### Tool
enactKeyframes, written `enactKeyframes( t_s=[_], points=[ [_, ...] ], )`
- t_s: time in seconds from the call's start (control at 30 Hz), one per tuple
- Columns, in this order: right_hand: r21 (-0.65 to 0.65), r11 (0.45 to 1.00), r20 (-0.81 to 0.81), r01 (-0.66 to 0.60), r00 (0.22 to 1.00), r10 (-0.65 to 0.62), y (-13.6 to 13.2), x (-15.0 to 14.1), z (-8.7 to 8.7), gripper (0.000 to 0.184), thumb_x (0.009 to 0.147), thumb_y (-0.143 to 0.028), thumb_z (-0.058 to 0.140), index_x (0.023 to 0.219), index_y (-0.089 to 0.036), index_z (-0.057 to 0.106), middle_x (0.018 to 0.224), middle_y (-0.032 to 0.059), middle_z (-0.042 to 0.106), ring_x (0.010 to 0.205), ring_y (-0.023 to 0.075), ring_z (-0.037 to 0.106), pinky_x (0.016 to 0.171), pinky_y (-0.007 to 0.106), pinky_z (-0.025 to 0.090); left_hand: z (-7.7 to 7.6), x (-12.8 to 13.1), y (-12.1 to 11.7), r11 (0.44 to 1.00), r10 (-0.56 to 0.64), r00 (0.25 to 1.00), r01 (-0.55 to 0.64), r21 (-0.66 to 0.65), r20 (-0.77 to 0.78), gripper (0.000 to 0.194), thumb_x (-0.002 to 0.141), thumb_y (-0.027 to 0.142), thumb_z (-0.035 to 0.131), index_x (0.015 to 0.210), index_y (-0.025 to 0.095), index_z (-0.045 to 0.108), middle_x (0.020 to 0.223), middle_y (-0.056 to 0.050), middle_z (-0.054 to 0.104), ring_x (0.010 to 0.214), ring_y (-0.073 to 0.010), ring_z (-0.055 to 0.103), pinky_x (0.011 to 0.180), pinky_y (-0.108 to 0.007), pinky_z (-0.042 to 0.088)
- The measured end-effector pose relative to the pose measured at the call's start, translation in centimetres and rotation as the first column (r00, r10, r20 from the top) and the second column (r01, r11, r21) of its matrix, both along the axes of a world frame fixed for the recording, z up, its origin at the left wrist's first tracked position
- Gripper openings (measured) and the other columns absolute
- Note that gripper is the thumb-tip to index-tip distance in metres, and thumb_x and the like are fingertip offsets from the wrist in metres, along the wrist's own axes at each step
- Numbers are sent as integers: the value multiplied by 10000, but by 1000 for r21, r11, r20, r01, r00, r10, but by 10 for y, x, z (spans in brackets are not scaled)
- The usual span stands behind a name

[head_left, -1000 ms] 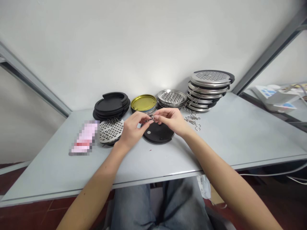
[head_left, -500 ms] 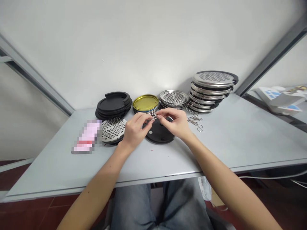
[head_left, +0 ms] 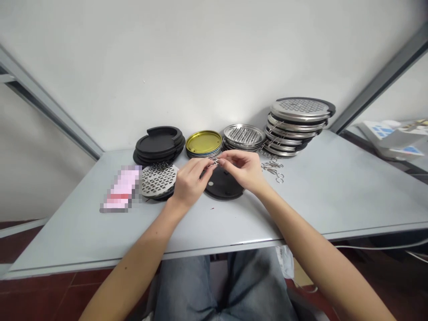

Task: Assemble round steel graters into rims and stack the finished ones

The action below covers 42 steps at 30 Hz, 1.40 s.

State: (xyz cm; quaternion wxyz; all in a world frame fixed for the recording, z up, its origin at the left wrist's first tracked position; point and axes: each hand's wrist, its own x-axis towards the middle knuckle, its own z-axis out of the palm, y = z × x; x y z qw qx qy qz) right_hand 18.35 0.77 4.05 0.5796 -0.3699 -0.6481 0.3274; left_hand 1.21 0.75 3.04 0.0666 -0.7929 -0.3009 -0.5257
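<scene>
A: Where is the small, silver-coloured metal piece (head_left: 214, 163)?
B: Pinched in the fingers of the left hand (head_left: 190, 180) and right hand (head_left: 244, 170), above a round, black, plastic-looking disc (head_left: 226, 188).
A: Handling?
B: Likely light, stiff, slippery; hold its ends.

Pale wall (head_left: 207, 58), white cable (head_left: 371, 248)

The small clasp (head_left: 214, 163) is silvery, as are the loose key rings (head_left: 280, 178). The round base (head_left: 224, 183) is black with one pale round spot. The grater plate (head_left: 157, 182) is silver, patterned with dark holes; the lid (head_left: 203, 141) is glossy yellow-gold. The tall stack (head_left: 297, 127) alternates silver and black, topped by a honeycomb pattern. The surface (head_left: 351, 191) is pale grey, the jeans (head_left: 187, 285) faded blue, the floor (head_left: 36, 294) dark red.
</scene>
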Motion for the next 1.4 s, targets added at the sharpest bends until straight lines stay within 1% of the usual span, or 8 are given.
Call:
enactKeyframes(
  t_s=[0.13, 0.3, 0.57, 0.8, 1.0, 1.23, 1.4],
  points=[
    [-39, 999, 4, -16, 1000, 17, -2, 0, 3, 191, 758, -360, 691, 805, -176, 712, 719, 27, 690, 665, 160, 630, 659, 302, 523, 1, 0, -1, 1000, -13, 1000, 14, 25, -21, 86, 884, 152, 576, 940, 171, 638, 879, -54, 700, 826, -152, 660, 772, -262, 524],
    [-62, 997, 14, -42, 999, 43, -2, 1, 3, 190, 765, -357, 675, 780, -171, 712, 672, 17, 660, 627, 149, 599, 634, 293, 505, 2, -2, 2, 999, -47, 998, 47, -2, -47, 92, 896, 160, 560, 924, 174, 647, 859, -44, 701, 822, -149, 666, 779, -258, 531],
    [-116, 991, -34, -68, 997, 65, 2, -1, -1, 198, 745, -360, 686, 771, -166, 713, 649, 17, 644, 606, 141, 583, 625, 291, 506, 1, -6, 6, 994, -95, 993, 92, -53, -63, 107, 908, 190, 542, 905, 179, 649, 854, -43, 707, 807, -152, 670, 765, -270, 542],
    [-153, 987, -70, -37, 997, 26, 1, -5, -1, 174, 724, -325, 694, 754, -154, 717, 613, 17, 637, 582, 135, 576, 610, 288, 507, 1, -5, 8, 990, -119, 992, 114, -85, -48, 87, 898, 177, 555, 896, 176, 642, 838, -39, 702, 790, -147, 667, 752, -265, 536],
    [-146, 989, -50, -7, 999, 0, 1, -4, -2, 165, 718, -309, 690, 771, -158, 727, 628, 21, 658, 587, 144, 596, 612, 293, 516, 0, -4, 7, 987, -120, 992, 115, -109, -35, 96, 899, 178, 550, 891, 179, 646, 842, -40, 706, 786, -149, 670, 741, -267, 537],
    [-148, 989, -50, 6, 999, -14, 1, -5, -3, 182, 718, -327, 689, 772, -158, 724, 640, 32, 669, 584, 154, 609, 602, 302, 521, 0, -4, 8, 991, -94, 992, 85, -105, -81, 119, 907, 197, 537, 872, 181, 649, 840, -46, 708, 788, -156, 671, 744, -277, 542],
    [-143, 990, -43, 22, 999, -28, 1, -6, -3, 174, 717, -313, 691, 762, -148, 724, 614, 30, 657, 556, 142, 588, 579, 291, 505, 1, -4, 7, 991, -91, 990, 80, -104, -110, 124, 910, 184, 528, 873, 173, 646, 841, -51, 705, 788, -154, 667, 736, -270, 537]
  ],
)
